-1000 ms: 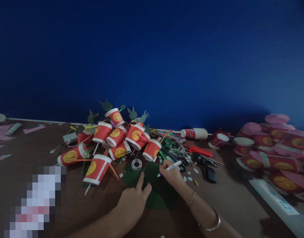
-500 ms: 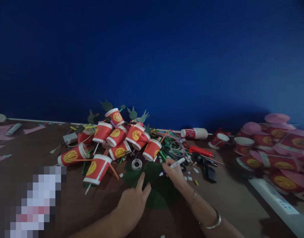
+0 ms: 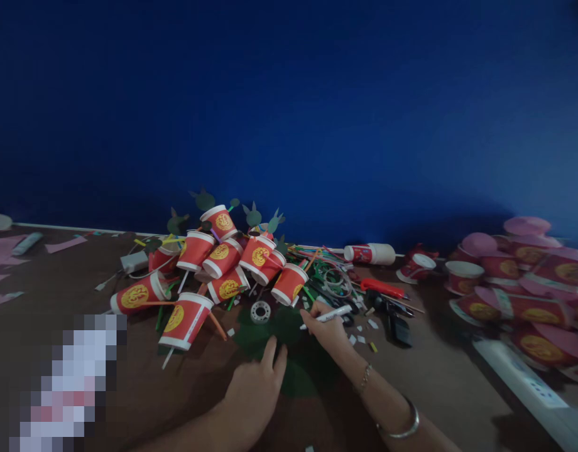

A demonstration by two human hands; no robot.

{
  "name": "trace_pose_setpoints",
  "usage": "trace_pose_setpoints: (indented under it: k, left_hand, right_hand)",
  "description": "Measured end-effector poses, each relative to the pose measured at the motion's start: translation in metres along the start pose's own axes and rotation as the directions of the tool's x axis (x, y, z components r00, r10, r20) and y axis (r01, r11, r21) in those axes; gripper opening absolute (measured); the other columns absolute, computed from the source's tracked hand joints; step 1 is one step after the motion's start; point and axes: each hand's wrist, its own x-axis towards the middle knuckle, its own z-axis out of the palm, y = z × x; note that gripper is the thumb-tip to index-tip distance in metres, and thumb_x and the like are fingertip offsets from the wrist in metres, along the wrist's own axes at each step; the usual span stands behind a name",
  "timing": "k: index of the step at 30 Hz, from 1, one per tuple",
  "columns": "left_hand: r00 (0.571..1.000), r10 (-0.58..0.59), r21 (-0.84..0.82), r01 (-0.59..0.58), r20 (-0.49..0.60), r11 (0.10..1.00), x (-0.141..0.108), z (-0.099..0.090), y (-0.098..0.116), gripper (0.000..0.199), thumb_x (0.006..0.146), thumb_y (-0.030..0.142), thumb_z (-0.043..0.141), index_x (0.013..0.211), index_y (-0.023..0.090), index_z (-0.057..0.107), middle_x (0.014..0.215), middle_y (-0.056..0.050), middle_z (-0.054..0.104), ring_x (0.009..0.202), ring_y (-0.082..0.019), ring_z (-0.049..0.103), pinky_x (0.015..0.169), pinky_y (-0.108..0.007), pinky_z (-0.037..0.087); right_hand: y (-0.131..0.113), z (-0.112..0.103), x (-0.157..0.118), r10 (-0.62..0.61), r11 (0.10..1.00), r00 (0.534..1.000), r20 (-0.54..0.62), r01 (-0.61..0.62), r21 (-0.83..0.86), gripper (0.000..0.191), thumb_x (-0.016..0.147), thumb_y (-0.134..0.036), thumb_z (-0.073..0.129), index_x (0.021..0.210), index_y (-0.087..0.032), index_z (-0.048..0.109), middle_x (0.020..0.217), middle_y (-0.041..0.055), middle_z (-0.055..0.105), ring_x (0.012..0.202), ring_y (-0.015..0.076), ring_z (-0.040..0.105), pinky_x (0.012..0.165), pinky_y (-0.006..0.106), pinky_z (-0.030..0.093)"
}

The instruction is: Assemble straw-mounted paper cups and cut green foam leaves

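Note:
Dark green paper point(image 3: 301, 373) lies on the brown table beneath both hands. My left hand point(image 3: 258, 389) rests at the paper's left side with its index and middle fingers stretched out over it; nothing shows in its grasp. Above the paper's right part, my right hand point(image 3: 324, 326) pinches a white marker point(image 3: 336, 313), whose tip end points left, low over the paper. A white tape roll point(image 3: 260, 311) sits at the paper's upper left. Whether the tip touches the paper is too small to tell.
Red paper cups point(image 3: 185, 320) with straws are heaped at the back left. Straws and coiled wires point(image 3: 333, 279), a red cutter point(image 3: 383, 288) and paper scraps lie behind my right hand. More cups with pink paper point(image 3: 543, 314) and a power strip point(image 3: 519, 370) stand right.
My right hand has shifted slightly left, and the marker lies at a flatter angle. The index and middle fingers of my left hand are closer together.

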Motion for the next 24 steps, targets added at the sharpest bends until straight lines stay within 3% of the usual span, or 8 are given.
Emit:
trace_pose_setpoints:
  k: [9, 14, 24]
  left_hand:
    - [1.0, 0.002, 0.007, -0.002, -0.02, 1.0, 0.001, 0.0008, -0.0007, 0.054, 0.079, 0.005, 0.041, 0.13, 0.022, 0.042, 0.132, -0.018, 0.045, 0.061, -0.017, 0.066, 0.05, -0.029, 0.055]
    - [1.0, 0.009, 0.0, -0.009, -0.012, 1.0, 0.0007, 0.0002, -0.0007, 0.054, 0.079, 0.005, 0.04, 0.13, 0.021, 0.042, 0.132, -0.019, 0.045, 0.062, -0.018, 0.066, 0.05, -0.029, 0.055]
    - [0.999, 0.014, -0.001, -0.014, -0.034, 1.0, 0.0005, 0.0015, -0.001, 0.051, 0.08, 0.006, 0.041, 0.129, 0.021, 0.044, 0.131, -0.017, 0.047, 0.06, -0.017, 0.066, 0.049, -0.03, 0.056]
  right_hand:
    - [0.0051, 0.0006, 0.0, 0.003, 0.993, 0.999, 0.045, 0.003, -0.121, 0.027, 0.067, -0.03, 0.057, 0.047, -0.024, 0.039, 0.038, -0.0045, 0.047, 0.039, 0.013, 0.043, 0.041, 0.024, 0.029]
    - [0.0051, 0.0014, 0.0, -0.03, 0.986, 0.998, 0.052, 0.038, -0.163, 0.027, 0.066, -0.029, 0.054, 0.047, -0.023, 0.036, 0.039, -0.0051, 0.043, 0.041, 0.012, 0.04, 0.042, 0.024, 0.027]
    - [0.0081, 0.003, 0.0023, 0.031, 0.984, 0.999, 0.045, -0.023, -0.175, 0.024, 0.059, -0.023, 0.049, 0.044, -0.023, 0.029, 0.036, -0.0073, 0.035, 0.038, 0.0103, 0.036, 0.039, 0.022, 0.025]
